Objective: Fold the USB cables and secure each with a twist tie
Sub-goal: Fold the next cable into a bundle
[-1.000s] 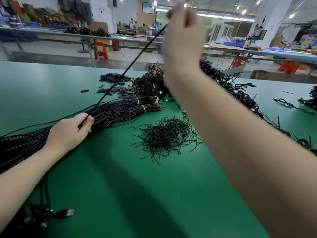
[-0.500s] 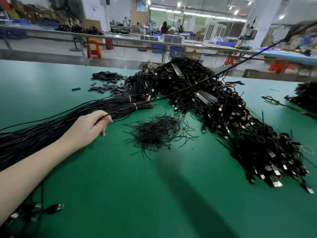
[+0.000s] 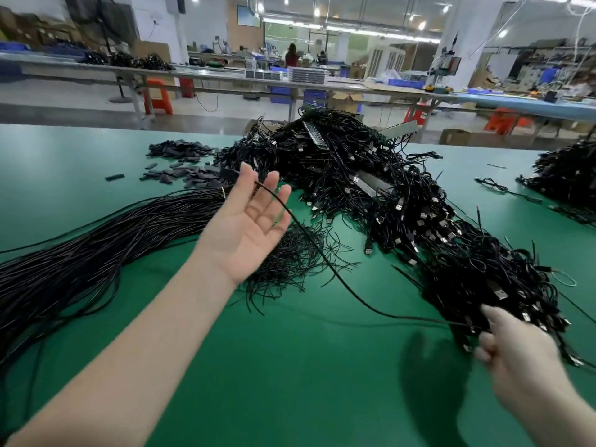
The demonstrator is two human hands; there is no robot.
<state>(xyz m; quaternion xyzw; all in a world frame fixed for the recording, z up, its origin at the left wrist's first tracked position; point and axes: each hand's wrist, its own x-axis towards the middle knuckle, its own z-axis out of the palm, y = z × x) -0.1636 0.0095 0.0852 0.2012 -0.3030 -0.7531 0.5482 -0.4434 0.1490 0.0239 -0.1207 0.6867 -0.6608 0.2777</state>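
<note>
a green surface (image 3: 290,382) carries straight black cables (image 3: 96,253), loose twist ties (image 3: 290,253), small black sleeves (image 3: 180,162) and a heaped cable pile (image 3: 403,204).

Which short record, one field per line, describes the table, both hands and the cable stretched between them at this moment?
surface: green table
left hand: left hand raised, palm up, fingers straight
right hand: right hand low at the right, curled around the cable end
single cable: single cable runs from the left fingers down to the right hand
straight bundle: long cable bundle lying at the left
twist ties: loose twist ties in a heap behind the left hand
big pile: tangled cable pile at centre and right
</note>
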